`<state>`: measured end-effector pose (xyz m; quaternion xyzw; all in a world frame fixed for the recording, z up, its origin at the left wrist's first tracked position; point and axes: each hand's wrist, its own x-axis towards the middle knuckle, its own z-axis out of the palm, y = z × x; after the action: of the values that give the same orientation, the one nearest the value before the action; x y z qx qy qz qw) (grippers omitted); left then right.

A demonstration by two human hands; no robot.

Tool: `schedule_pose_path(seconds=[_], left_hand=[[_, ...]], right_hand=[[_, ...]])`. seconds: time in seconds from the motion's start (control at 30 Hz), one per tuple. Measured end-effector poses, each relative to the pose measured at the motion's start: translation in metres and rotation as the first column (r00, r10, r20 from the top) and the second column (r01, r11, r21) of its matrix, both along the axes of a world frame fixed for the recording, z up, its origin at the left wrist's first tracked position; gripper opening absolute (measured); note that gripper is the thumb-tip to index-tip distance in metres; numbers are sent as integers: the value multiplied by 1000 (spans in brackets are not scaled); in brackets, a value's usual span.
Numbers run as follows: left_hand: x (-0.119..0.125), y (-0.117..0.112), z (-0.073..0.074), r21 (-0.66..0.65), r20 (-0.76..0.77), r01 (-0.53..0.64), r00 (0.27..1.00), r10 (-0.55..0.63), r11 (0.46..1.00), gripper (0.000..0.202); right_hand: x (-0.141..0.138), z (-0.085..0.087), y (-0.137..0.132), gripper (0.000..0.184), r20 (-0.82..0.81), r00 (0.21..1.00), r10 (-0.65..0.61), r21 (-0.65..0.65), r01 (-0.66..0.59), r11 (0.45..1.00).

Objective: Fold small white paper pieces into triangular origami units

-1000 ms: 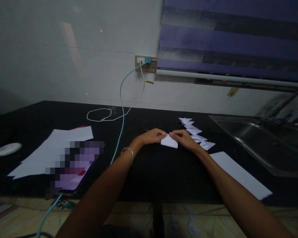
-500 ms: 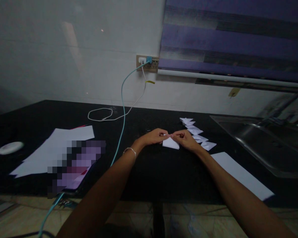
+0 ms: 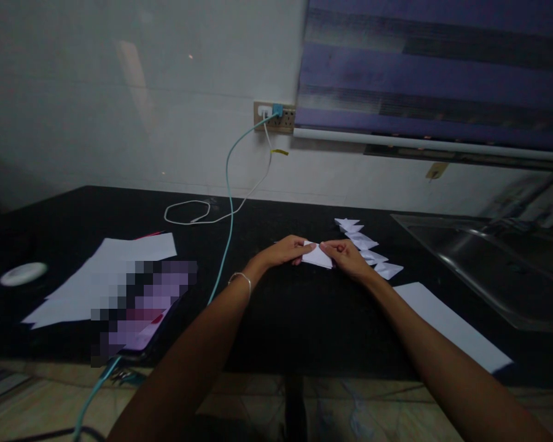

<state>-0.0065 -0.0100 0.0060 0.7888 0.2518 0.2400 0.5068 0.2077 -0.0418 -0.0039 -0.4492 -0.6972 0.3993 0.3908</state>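
A small folded piece of white paper (image 3: 317,256) is pinched between my two hands, over the middle of the dark counter. My left hand (image 3: 289,250) grips its left side, thumb on top and fingers beneath. On the opposite side my right hand (image 3: 345,255) is closed on the right edge, its thumb near the top. Just beyond my right hand runs a row of several folded white paper pieces (image 3: 362,240) with pointed ends, overlapping each other. A flat white sheet (image 3: 451,325) lies beside my right forearm.
White sheets (image 3: 83,279) lie on the left, partly under a phone (image 3: 142,331) whose screen is blurred out. A teal cable (image 3: 228,227) crosses the counter. There is a white round object (image 3: 24,274) far left and a metal sink (image 3: 493,270) at right.
The folded paper has been lifted and tilted slightly, and more of both thumbs shows on its face. The thumbs have moved a little apart. The surroundings stay put.
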Motion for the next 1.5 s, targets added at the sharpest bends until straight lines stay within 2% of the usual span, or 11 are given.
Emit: schedule_pose_path(seconds=[0.17,0.4,0.63,0.8,0.97,1.1,1.2,1.3,1.4,1.5], left_hand=[[0,-2,2,33,-53,-5,999,7,999,51],[-1,4,-5,22,14,-52,999,52,998,53],[-1,5,-4,42,37,-60,998,59,997,55],[-1,4,-3,12,55,-72,996,71,997,54],[-4,0,1,-3,25,-79,997,79,997,59],[-5,1,1,29,16,-42,999,42,999,63],[-3,2,-1,30,23,-49,999,48,998,62],[1,4,-4,-21,39,-70,997,70,997,56],[5,6,-8,-55,29,-46,998,48,997,52],[6,9,-10,-34,24,-20,1000,21,999,49]], right_hand=[[1,-5,5,46,-73,995,-64,17,65,998],[1,-7,5,43,-156,985,-72,-43,66,997],[0,-1,2,30,-118,993,-19,-103,7,995],[0,2,0,31,-49,998,-50,-72,46,996],[1,1,0,32,-62,993,-100,-48,97,994],[0,-3,4,35,-73,991,-109,-58,105,993],[-2,-3,5,36,-137,980,-144,4,146,989],[-3,-1,5,33,-176,966,-187,141,213,967],[-4,3,5,28,-129,962,-242,295,271,916],[-5,4,2,22,-60,948,-312,422,307,853]])
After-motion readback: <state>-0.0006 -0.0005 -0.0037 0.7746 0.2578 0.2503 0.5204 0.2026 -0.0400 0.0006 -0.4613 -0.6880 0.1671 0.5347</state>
